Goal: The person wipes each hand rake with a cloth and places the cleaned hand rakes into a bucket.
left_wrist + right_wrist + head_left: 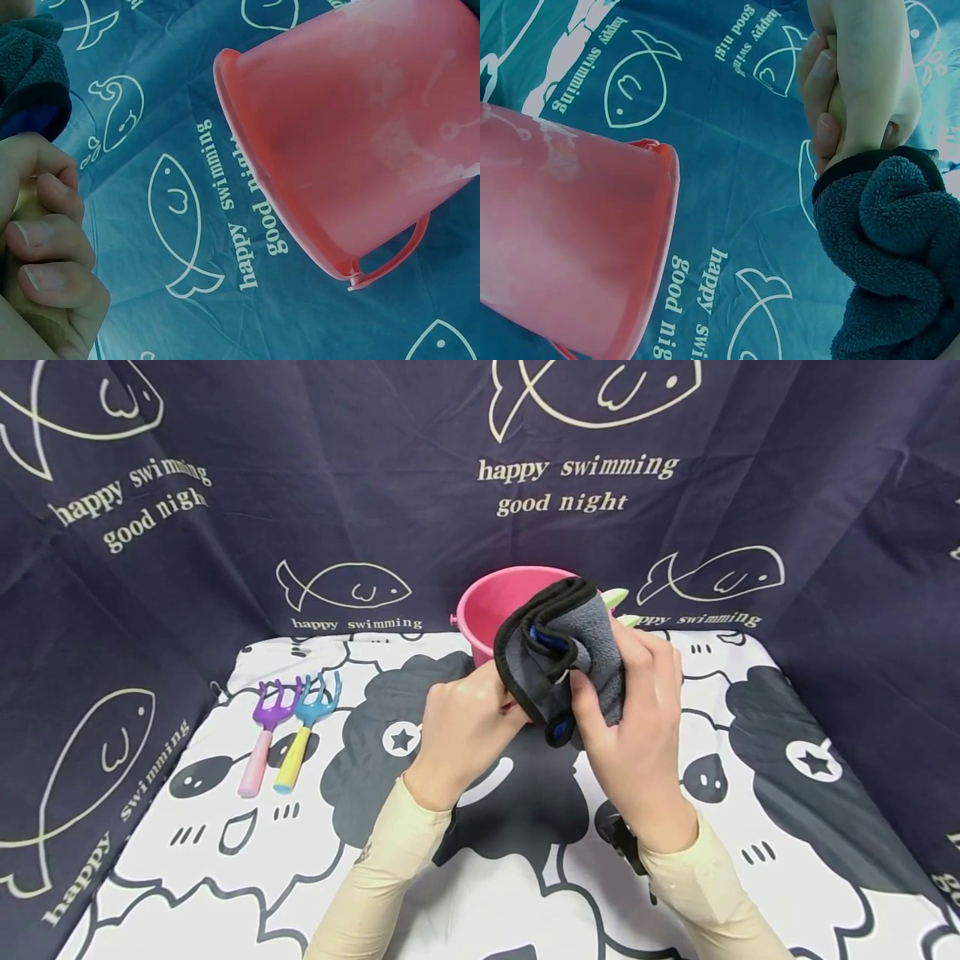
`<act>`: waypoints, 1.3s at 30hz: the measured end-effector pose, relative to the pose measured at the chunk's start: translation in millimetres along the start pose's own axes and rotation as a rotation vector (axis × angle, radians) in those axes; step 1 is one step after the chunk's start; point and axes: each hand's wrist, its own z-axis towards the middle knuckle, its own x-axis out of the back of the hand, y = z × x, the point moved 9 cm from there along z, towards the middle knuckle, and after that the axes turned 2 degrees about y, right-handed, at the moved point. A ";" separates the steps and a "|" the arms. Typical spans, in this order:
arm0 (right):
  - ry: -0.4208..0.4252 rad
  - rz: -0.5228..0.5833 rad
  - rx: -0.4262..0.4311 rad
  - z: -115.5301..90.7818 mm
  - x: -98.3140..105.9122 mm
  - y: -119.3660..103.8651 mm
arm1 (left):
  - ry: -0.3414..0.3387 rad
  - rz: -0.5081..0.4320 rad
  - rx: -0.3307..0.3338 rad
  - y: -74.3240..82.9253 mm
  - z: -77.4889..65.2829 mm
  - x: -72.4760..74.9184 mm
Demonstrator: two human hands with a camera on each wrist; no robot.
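Observation:
My left hand [465, 718] curls its fingers round a light wooden handle [26, 292]. The far end of this tool is hidden by a grey towel [603, 639] with black edging and a blue patch, so I cannot tell its kind. My right hand [637, 727] grips the towel bunched about that end, thumb on the near side. Both hands are raised in front of a pink bucket [487, 597], which they partly cover in the head view. The right wrist view has the folded towel [892, 247] close below the left fist.
At the left on the patterned cloth [247, 877] lie two small toy rakes side by side: a purple one with a pink handle [258, 760] and a blue one with a yellow handle [296, 752]. A light green piece [615, 598] shows behind the right hand. Dark fabric walls [420, 468] enclose the back and sides.

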 end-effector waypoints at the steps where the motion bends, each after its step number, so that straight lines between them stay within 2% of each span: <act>1: 0.003 0.002 -0.001 0.2 0.2 0.1 | 0.000 -0.001 0.000 0.0 -0.1 -0.1; 12: 0.024 0.002 -0.036 1.7 4.7 2.3 | 0.023 0.016 -0.011 1.8 -0.1 0.9; 26: 0.023 0.007 -0.086 4.0 7.7 6.1 | 0.006 0.019 -0.024 2.4 1.5 -1.5; 39: 0.050 0.015 -0.113 6.2 12.3 10.3 | 0.033 0.016 -0.054 4.3 0.5 0.4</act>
